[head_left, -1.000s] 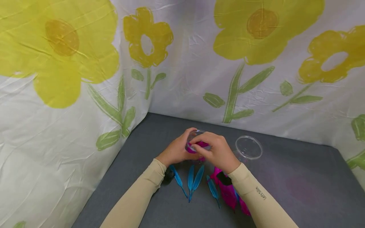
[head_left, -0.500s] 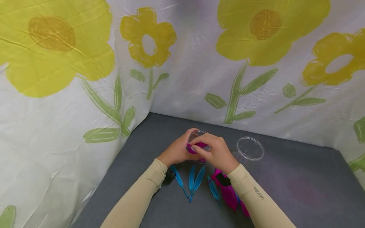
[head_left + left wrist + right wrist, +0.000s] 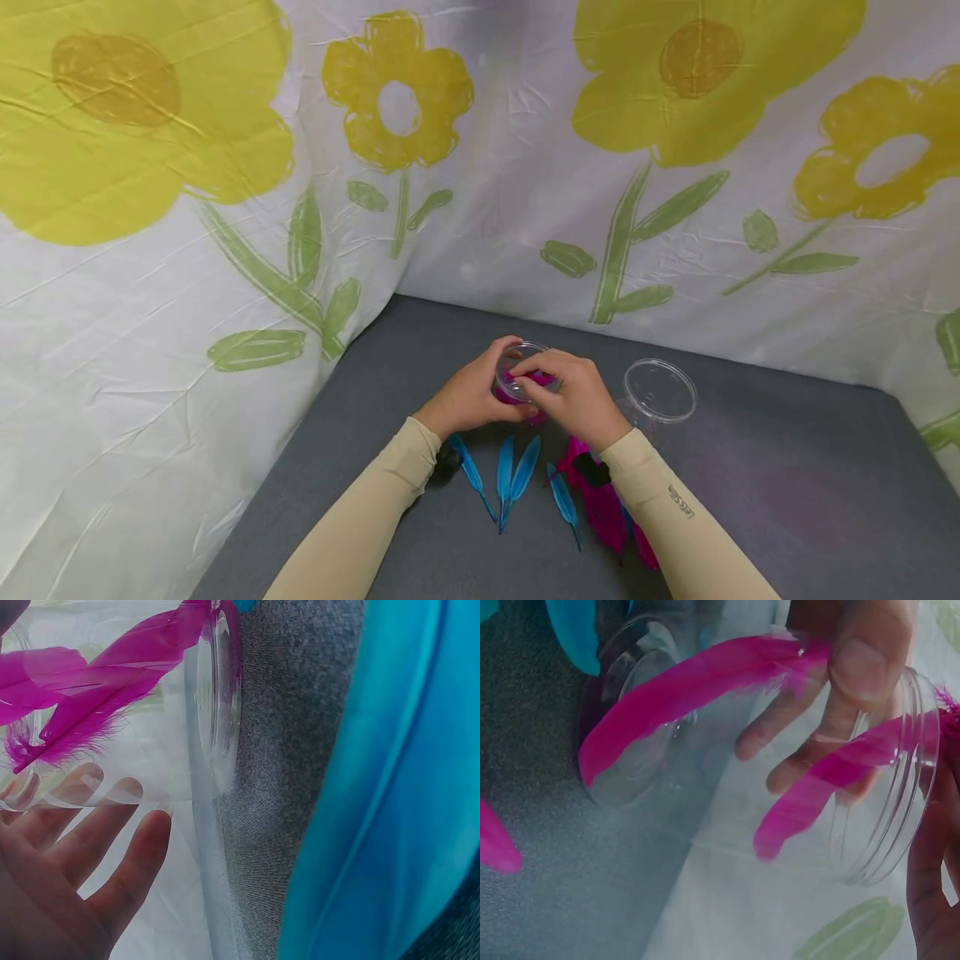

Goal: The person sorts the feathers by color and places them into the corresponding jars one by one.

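Observation:
My left hand (image 3: 480, 387) grips a clear plastic jar (image 3: 522, 350) from its left side, thumb and fingers around the wall. Over the jar's mouth, my right hand (image 3: 581, 396) pinches the fluffy end of a magenta feather (image 3: 810, 780), whose blade reaches through the threaded rim into the jar. Another magenta feather (image 3: 682, 690) lies deeper along the inside, its tip near the base. In the left wrist view, magenta feathers (image 3: 124, 664) show through the wall above the curved left fingers (image 3: 142, 855).
Several blue feathers (image 3: 505, 475) lie on the grey table (image 3: 442, 550) in front of the jar. Magenta feathers (image 3: 603, 517) lie partly under the right forearm. A clear round plastic piece (image 3: 693, 392) stands to the right. Flower-printed white cloth (image 3: 495, 208) hangs behind.
The right fingertips have shifted slightly rightward over the jar's mouth, and more magenta shows inside it. The left hand keeps its grip. The head view has turned a little left.

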The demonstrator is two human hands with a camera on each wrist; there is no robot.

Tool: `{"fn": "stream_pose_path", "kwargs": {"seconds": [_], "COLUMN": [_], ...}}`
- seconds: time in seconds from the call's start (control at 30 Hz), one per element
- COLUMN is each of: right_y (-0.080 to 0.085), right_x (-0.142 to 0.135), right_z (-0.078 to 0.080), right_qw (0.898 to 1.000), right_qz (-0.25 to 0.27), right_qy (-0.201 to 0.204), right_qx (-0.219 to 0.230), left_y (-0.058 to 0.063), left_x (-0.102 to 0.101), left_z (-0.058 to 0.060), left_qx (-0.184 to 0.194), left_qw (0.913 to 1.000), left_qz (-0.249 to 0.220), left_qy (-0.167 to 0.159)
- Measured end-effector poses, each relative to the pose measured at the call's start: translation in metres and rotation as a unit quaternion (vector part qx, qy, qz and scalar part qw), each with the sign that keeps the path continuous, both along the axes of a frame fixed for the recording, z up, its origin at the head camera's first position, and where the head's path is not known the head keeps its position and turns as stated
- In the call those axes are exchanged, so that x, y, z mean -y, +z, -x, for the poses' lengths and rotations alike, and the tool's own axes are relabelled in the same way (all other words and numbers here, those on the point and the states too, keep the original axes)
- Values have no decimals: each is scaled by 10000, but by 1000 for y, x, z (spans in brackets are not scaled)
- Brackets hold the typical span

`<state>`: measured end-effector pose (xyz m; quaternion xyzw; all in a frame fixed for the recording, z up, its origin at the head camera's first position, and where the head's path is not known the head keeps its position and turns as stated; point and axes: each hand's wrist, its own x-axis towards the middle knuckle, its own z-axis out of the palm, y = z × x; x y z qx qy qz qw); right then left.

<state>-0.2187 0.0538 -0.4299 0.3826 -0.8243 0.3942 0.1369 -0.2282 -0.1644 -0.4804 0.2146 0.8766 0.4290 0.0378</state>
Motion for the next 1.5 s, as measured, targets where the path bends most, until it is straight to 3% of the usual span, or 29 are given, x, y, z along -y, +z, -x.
{"fn": "stream_pose_path", "kwargs": {"seconds": [0.4,0.8,1.03,1.27,1.5], "right_y": [-9,7,11,7,-9], "right_x": [-9,-20,-29,-39,-47], "right_z": [-6,-20,-33,-50,-60], "right_qw": [9995,9997,9989,9981,9983], "right_qz": [-165,-115,-380,-543,-578], "right_qy": [-236,-164,-229,-241,-72], "right_qx": [164,-129,-152,-158,-48], "left_y": [-2,-2,1,1,0], "left_x": [-5,-7,-6,-2,0], "left_z": [-4,0,1,2,3], "left_qx": [121,141,262,237,221], "left_qw": [9998,9997,9993,9990,9992], "left_qz": [-26,-162,-264,-368,-334], "left_qy": [-136,-123,-104,-77,26]}}
